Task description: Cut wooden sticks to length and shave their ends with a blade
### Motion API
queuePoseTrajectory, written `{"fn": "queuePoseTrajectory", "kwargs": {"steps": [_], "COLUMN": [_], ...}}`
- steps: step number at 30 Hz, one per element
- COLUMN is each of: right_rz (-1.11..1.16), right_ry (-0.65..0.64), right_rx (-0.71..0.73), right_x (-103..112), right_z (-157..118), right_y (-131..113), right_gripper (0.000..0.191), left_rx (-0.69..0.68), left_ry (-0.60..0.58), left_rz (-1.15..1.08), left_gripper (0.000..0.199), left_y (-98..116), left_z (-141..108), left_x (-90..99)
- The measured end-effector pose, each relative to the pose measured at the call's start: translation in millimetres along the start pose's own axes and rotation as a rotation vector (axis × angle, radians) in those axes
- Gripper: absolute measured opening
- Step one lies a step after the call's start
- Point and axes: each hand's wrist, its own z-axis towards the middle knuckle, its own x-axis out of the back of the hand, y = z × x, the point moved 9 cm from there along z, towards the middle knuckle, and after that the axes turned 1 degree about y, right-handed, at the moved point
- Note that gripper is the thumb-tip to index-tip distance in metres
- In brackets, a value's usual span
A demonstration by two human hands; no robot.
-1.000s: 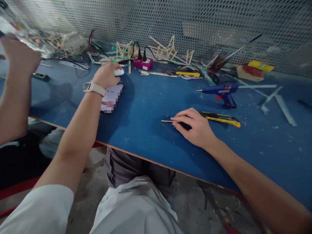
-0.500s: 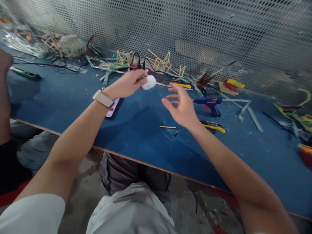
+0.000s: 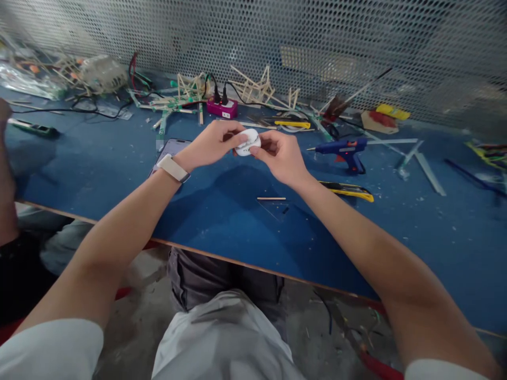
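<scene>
A small white rounded case (image 3: 247, 142) is held up over the blue table (image 3: 222, 221), between both hands. My left hand (image 3: 214, 141), with a pale watch band at the wrist, pinches its left side. The fingers of my right hand (image 3: 282, 155) are closed on its right side. The case looks parted into two white pieces, perhaps a lid and a base; its inside cannot be made out. Below my left wrist lies a phone (image 3: 174, 148), partly covered by the arm. A thin wooden stick (image 3: 271, 198) rests on the table below my right hand.
Right of my hands lie a blue glue gun (image 3: 346, 153) and a yellow cutter (image 3: 348, 191). Behind are a purple power socket (image 3: 222, 108), stick structures (image 3: 257, 87) and another yellow cutter (image 3: 292, 124). A person's arm (image 3: 6, 179) is at the far left. Perforated metal backs the table.
My right hand has moved left and closed on the white case, which now appears parted. My left hand still holds it, now with the thumb over it. More of the purple socket shows.
</scene>
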Motion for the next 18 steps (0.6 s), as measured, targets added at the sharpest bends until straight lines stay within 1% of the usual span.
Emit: {"fn": "queuePoseTrajectory", "kwargs": {"steps": [3, 4, 6, 9, 12, 14, 18], "right_rz": [0.020, 0.018, 0.000, -0.066, -0.173, -0.250, -0.383], "right_ry": [-0.017, -0.019, -0.015, 0.026, 0.067, 0.044, -0.063], "right_rx": [-0.002, -0.002, 0.000, 0.016, 0.059, 0.088, 0.123], "right_x": [-4, -5, -5, 0, 6, 6, 2], "right_z": [-1, -1, -4, -9, -12, -12, -8], "right_y": [3, 4, 4, -1, -16, -26, -37], "right_gripper": [0.093, 0.093, 0.090, 0.089, 0.086, 0.084, 0.088], "left_rx": [0.026, 0.036, 0.050, 0.071, 0.091, 0.104, 0.120], "left_ry": [0.068, 0.075, 0.057, 0.021, 0.020, 0.008, -0.046], "left_rz": [-0.108, -0.129, -0.150, -0.133, -0.093, -0.071, -0.043], "left_gripper": [0.081, 0.087, 0.091, 0.081, 0.066, 0.056, 0.043], "left_y": [-8, -10, -11, -10, -9, -7, -2], "left_z": [1, 1, 1, 1, 1, 1, -3], "left_x": [4.2, 3.5, -1.4, -8.0, -8.5, -8.9, -13.3]}}
